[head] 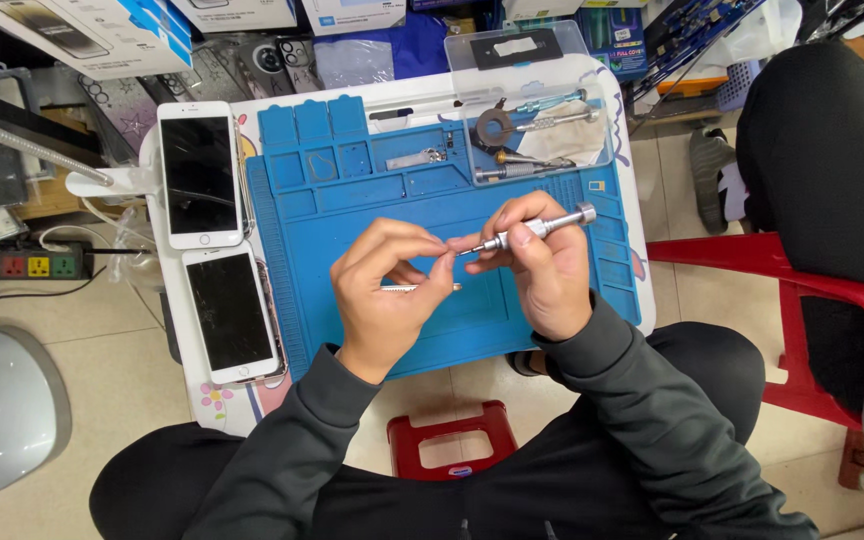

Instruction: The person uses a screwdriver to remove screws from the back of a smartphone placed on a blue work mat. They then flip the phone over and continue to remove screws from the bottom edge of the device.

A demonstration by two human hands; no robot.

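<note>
Blue work mat [432, 200] covers most of the surface [642, 300]; your hands meet over its centre.

Two white phones [199, 172], screens dark, lie off the mat at 9 o'clock, one above the other. Glass faces: judged fragile, slippery.

Clear tray [592, 140] at 1 o'clock holds spare drivers and small parts.

Right hand [550, 270] is closed around a slim metal screwdriver [537, 228], thumb and forefinger pinching the shaft, cap pointing to 2 o'clock. Judged light, rigid, smooth; grip the knurled barrel, not the tip.

Left hand [387, 295] pinches at the driver tip; whatever sits between the fingertips is too small to tell. A thin metal tool [417, 288] lies under it.
</note>
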